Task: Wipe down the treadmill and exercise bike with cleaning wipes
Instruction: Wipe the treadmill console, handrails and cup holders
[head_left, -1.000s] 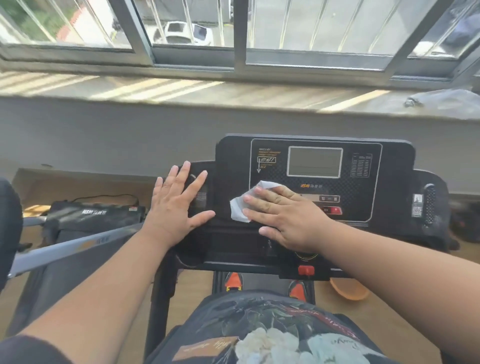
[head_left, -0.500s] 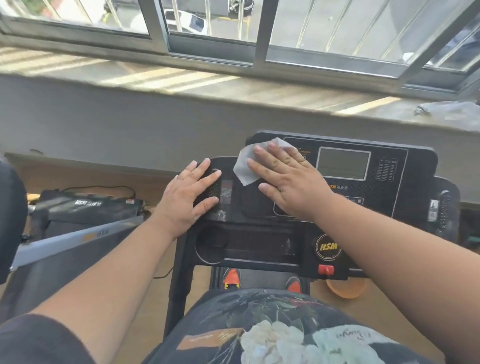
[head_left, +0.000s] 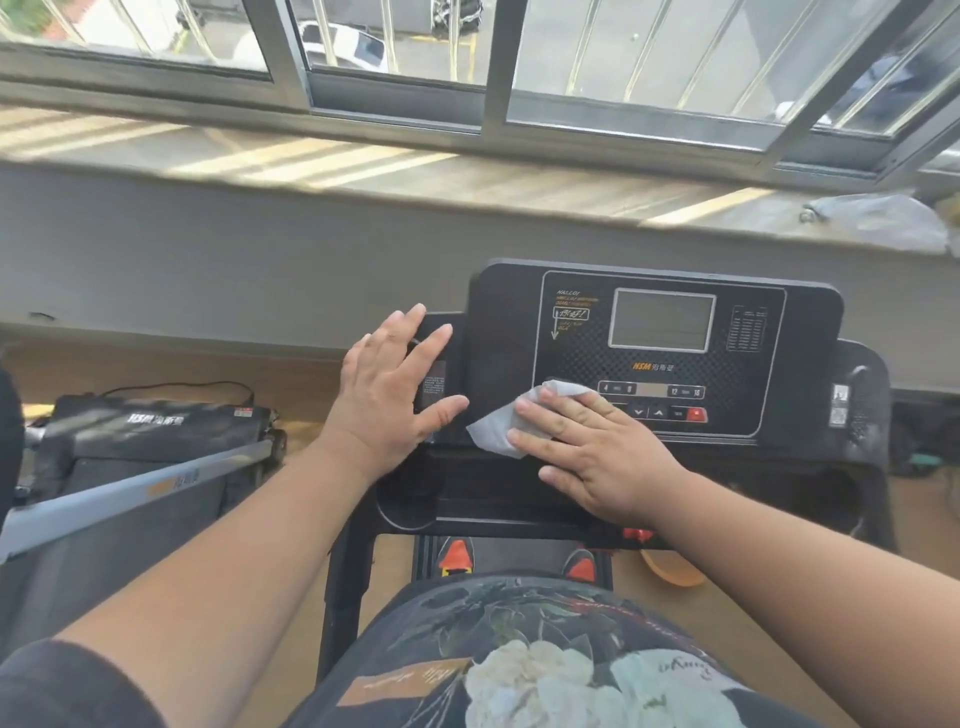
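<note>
The black treadmill console (head_left: 660, 358) stands in front of me with a grey screen and a row of buttons below it. My right hand (head_left: 597, 447) lies flat on a white cleaning wipe (head_left: 498, 428), pressing it against the console's lower left part beside the buttons. My left hand (head_left: 392, 389) rests flat with spread fingers on the console's left wing. A second black machine with a grey bar (head_left: 135, 483) lies low at the left.
A grey wall and a sunlit windowsill (head_left: 363, 161) run behind the console, with a crumpled plastic bag (head_left: 878, 218) at the sill's right end. The treadmill's cup tray (head_left: 415, 499) sits below my hands. An orange object (head_left: 670, 569) lies on the wooden floor.
My right hand has slid the wipe down from the console's upper left corner to its lower left area. My left hand stays on the left wing.
</note>
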